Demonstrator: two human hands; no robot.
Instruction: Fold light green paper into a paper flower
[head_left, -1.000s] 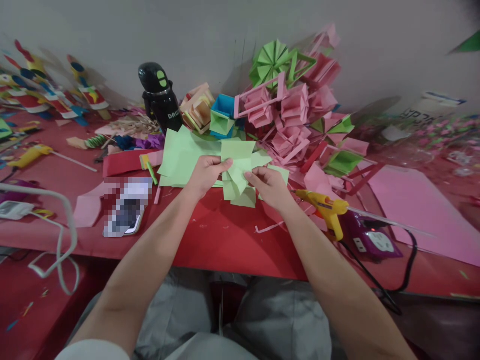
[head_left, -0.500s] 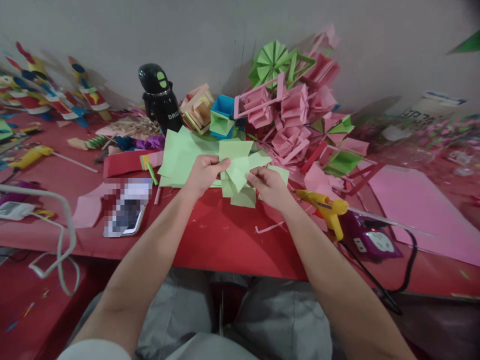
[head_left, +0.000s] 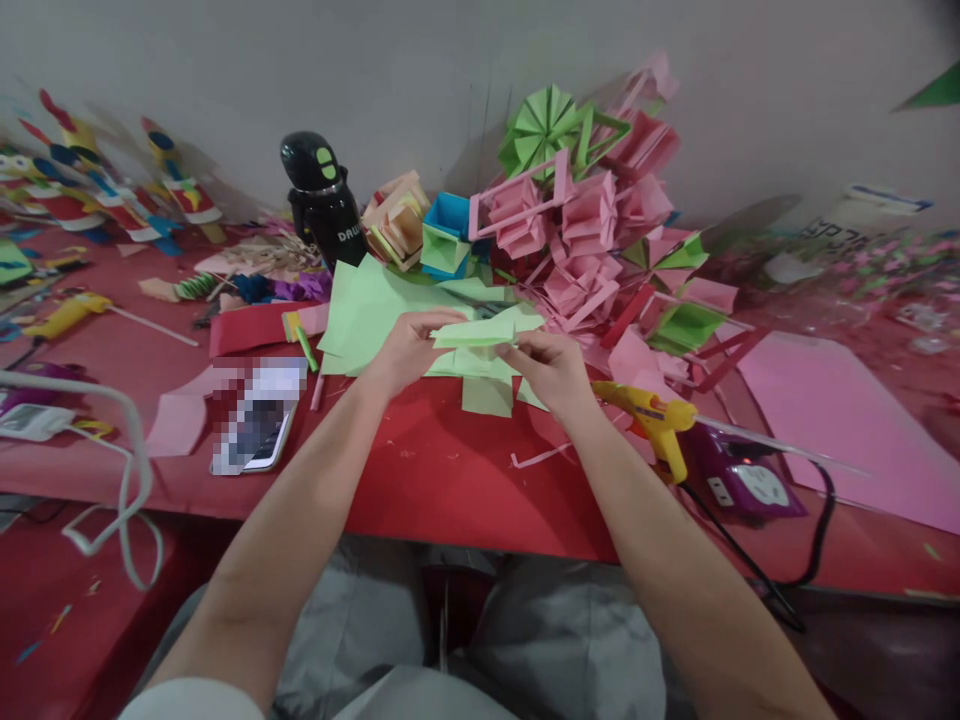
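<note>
Between my two hands is a light green folded paper (head_left: 476, 332), held nearly edge-on above the table. My left hand (head_left: 405, 352) grips its left end, thumb and fingers closed. At its right end my right hand (head_left: 551, 368) pinches the paper. Under and in front of it lie loose pale green pieces, one of them a small square (head_left: 487, 396). Larger light green sheets (head_left: 367, 315) spread behind my left hand. Right of my right hand lies a yellow glue gun (head_left: 660, 425) with a clear glue stick in its back.
Folded pink paper shapes (head_left: 589, 215) pile up at the back, beside a black flask (head_left: 326, 205) and a blue paper box (head_left: 448, 220). A phone (head_left: 259, 420) lies left. A purple power socket (head_left: 750, 480) and a pink sheet (head_left: 847, 420) are at right.
The green paper, earlier spread open and facing me with flaps apart, is now folded flatter and tipped nearly edge-on. My right hand has turned slightly; both hands still hold the paper.
</note>
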